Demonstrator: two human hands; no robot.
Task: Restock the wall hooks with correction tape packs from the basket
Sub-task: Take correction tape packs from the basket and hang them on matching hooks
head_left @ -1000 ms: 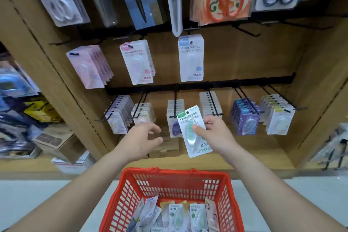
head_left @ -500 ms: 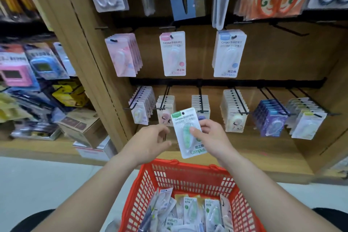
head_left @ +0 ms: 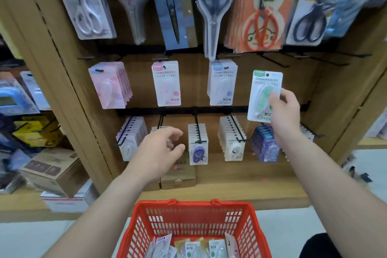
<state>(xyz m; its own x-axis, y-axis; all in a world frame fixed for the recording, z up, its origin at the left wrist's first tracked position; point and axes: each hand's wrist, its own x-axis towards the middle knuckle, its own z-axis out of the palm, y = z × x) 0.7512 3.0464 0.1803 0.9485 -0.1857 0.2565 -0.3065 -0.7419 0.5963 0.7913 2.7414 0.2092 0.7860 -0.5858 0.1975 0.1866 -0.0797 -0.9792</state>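
Here, the right hand (head_left: 285, 113) pinches a green pack (head_left: 260, 92) in its fingers, unhung, empty hook (head_left: 274, 62) above them; left hand (head_left: 159, 153) loosely curled, empty; basket (head_left: 194, 203) holds more.

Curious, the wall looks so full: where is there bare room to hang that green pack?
Middle row, right of the blue pack: bare hooks before the side wall, where the right hand holds the green pack. Crowded: the bottom row and scissors.

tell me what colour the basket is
The basket is red, seen best in the head view.
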